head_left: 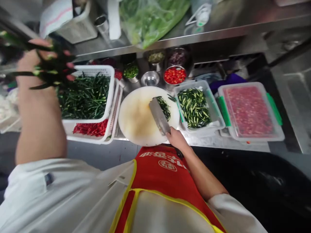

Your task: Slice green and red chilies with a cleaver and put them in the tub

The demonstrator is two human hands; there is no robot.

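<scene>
My left hand [41, 55] is raised at the far left, its fingers closed on a bunch of long green chilies [50, 69] that poke out on both sides; motion blurs it. Below and right of it, a white basket [111, 94] holds many more green chilies [88, 97]. With my right hand [176, 139] I grip a cleaver [159, 116] by its handle. The blade rests on the round white cutting board [136, 113], against a small heap of sliced green chilies [163, 106] on the board's right side.
Right of the board stands a clear tub [217, 116] of cut green chilies, then a lidded box [250, 110] of pinkish-red contents. Red chilies [91, 128] lie under the basket. Behind are a bowl of chopped red chilies [175, 75] and a metal bowl [150, 78]. A steel shelf [218, 30] overhangs.
</scene>
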